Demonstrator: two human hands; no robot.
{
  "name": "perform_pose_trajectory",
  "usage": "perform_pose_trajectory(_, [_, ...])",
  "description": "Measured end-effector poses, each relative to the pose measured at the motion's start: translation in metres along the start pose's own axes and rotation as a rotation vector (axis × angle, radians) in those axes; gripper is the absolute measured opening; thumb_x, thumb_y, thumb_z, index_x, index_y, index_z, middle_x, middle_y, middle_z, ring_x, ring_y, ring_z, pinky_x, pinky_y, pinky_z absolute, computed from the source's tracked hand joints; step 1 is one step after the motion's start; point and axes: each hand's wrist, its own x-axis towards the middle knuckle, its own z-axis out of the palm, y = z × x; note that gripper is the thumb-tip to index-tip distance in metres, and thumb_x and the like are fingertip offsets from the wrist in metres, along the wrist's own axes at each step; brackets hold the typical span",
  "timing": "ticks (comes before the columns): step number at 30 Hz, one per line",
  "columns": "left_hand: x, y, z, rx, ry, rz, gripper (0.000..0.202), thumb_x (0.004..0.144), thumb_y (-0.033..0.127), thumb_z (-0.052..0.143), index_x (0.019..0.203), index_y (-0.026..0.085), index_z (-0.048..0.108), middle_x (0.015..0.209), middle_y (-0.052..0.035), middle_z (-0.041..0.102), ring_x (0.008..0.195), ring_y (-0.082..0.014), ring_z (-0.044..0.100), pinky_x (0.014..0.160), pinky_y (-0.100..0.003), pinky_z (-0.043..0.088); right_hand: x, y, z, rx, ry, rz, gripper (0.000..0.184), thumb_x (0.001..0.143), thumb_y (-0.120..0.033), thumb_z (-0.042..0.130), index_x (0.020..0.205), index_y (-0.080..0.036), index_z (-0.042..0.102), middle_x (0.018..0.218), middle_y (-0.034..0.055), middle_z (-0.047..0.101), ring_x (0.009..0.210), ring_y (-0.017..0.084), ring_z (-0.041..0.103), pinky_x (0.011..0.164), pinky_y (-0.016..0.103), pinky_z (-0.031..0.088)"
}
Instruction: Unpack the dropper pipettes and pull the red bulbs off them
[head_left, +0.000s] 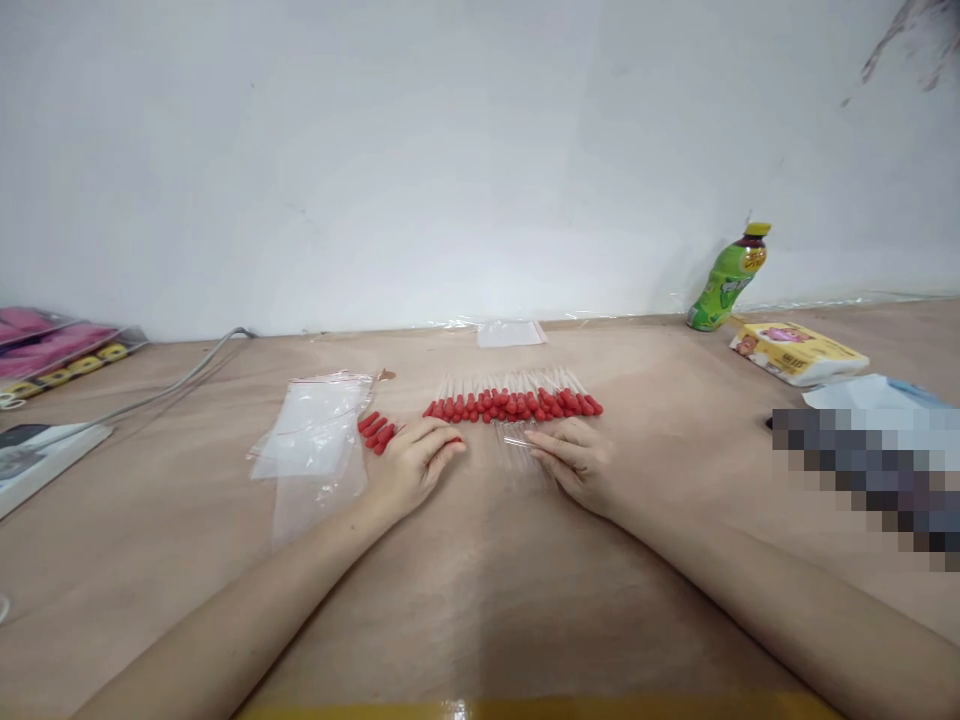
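Note:
My left hand is closed in a pinch, with the tip of a red rubber bulb showing between thumb and forefinger. In my right hand, thumb and fingers pinch a thin clear dropper tube, its free end pointing left toward the bulb; the two are apart. Several more clear tubes lie under and beside the right fingertips. Beyond both hands runs a row of droppers, red bulbs toward me and pale tips pointing away. Loose red bulbs lie just left of my left hand.
Clear zip bags lie at the left, and another small bag near the wall. A green bottle and a yellow tissue pack are at the back right. A grey cable crosses the left side. A blurred dark object is at right.

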Motion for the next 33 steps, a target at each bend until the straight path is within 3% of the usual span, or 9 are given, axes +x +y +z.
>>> perform_pose_trajectory(5, [0.018, -0.033, -0.028, 0.159, -0.041, -0.325, 0.025, 0.084, 0.029, 0.044, 0.091, 0.017, 0.064, 0.086, -0.0057, 0.057, 0.082, -0.0177, 0.055, 0.076, -0.031, 0.044, -0.002, 0.001, 0.0, -0.141, -0.024, 0.068, 0.028, 0.083, -0.017, 0.046, 0.108, -0.017, 0.058, 0.07, 0.0037, 0.059, 0.066, 0.015, 0.051, 0.064, 0.031, 0.04])
perform_pose_trajectory(7, [0.021, -0.052, -0.044, 0.229, -0.059, -0.535, 0.027, 0.079, 0.026, 0.045, 0.095, 0.015, 0.064, 0.085, -0.0066, 0.057, 0.077, -0.0181, 0.056, 0.073, -0.031, 0.045, -0.002, 0.0, 0.0, -0.132, -0.019, 0.102, 0.024, 0.082, -0.018, 0.046, 0.103, -0.017, 0.06, 0.071, 0.004, 0.06, 0.068, 0.015, 0.051, 0.066, 0.031, 0.04])
perform_pose_trajectory(9, [0.02, -0.068, -0.055, 0.227, -0.118, -0.663, 0.03, 0.076, 0.026, 0.046, 0.099, 0.017, 0.063, 0.083, -0.0045, 0.059, 0.074, -0.0174, 0.057, 0.071, -0.029, 0.045, -0.001, -0.001, 0.001, -0.119, -0.006, 0.119, 0.02, 0.082, -0.018, 0.047, 0.095, -0.018, 0.062, 0.07, 0.0039, 0.06, 0.068, 0.016, 0.052, 0.066, 0.031, 0.039])
perform_pose_trajectory(14, [0.011, -0.084, -0.059, 0.187, -0.217, -0.769, 0.036, 0.069, 0.036, 0.052, 0.1, 0.019, 0.06, 0.078, -0.0013, 0.064, 0.073, -0.0177, 0.059, 0.069, -0.027, 0.045, -0.003, 0.0, 0.005, -0.15, -0.026, 0.089, 0.019, 0.082, -0.018, 0.047, 0.09, -0.018, 0.064, 0.069, 0.0046, 0.061, 0.068, 0.017, 0.051, 0.066, 0.032, 0.038])
perform_pose_trajectory(20, [0.011, -0.079, -0.055, 0.268, -0.311, -0.751, 0.034, 0.069, 0.039, 0.053, 0.095, 0.019, 0.062, 0.083, -0.0031, 0.065, 0.073, -0.0191, 0.059, 0.066, -0.029, 0.044, -0.005, 0.0, 0.007, -0.172, -0.127, 0.067, 0.019, 0.082, -0.019, 0.046, 0.09, -0.018, 0.064, 0.073, 0.0054, 0.061, 0.072, 0.017, 0.05, 0.067, 0.032, 0.038])
perform_pose_trajectory(24, [0.015, -0.069, -0.053, 0.374, -0.178, -0.598, 0.031, 0.072, 0.04, 0.051, 0.091, 0.019, 0.064, 0.089, -0.0059, 0.062, 0.081, -0.0217, 0.056, 0.073, -0.032, 0.044, -0.001, -0.004, 0.004, -0.112, -0.24, 0.073, 0.021, 0.081, -0.028, 0.051, 0.093, -0.017, 0.063, 0.076, 0.0065, 0.058, 0.075, 0.018, 0.049, 0.069, 0.033, 0.039])
perform_pose_trajectory(27, [0.016, -0.057, -0.044, 0.356, -0.105, -0.482, 0.027, 0.074, 0.039, 0.051, 0.088, 0.02, 0.064, 0.087, -0.0059, 0.059, 0.085, -0.0222, 0.055, 0.077, -0.033, 0.043, 0.002, -0.006, 0.001, -0.051, -0.302, 0.085, 0.034, 0.077, -0.041, 0.056, 0.099, -0.016, 0.062, 0.077, 0.0066, 0.054, 0.075, 0.018, 0.048, 0.069, 0.033, 0.041])
perform_pose_trajectory(33, [0.029, -0.023, -0.016, 0.248, -0.115, -0.271, 0.02, 0.077, 0.036, 0.052, 0.079, 0.019, 0.063, 0.081, -0.0047, 0.057, 0.087, -0.0216, 0.053, 0.081, -0.035, 0.041, 0.005, -0.008, -0.001, 0.018, -0.375, 0.103, 0.042, 0.074, -0.047, 0.058, 0.101, -0.016, 0.06, 0.079, 0.0062, 0.05, 0.075, 0.018, 0.047, 0.068, 0.034, 0.044])
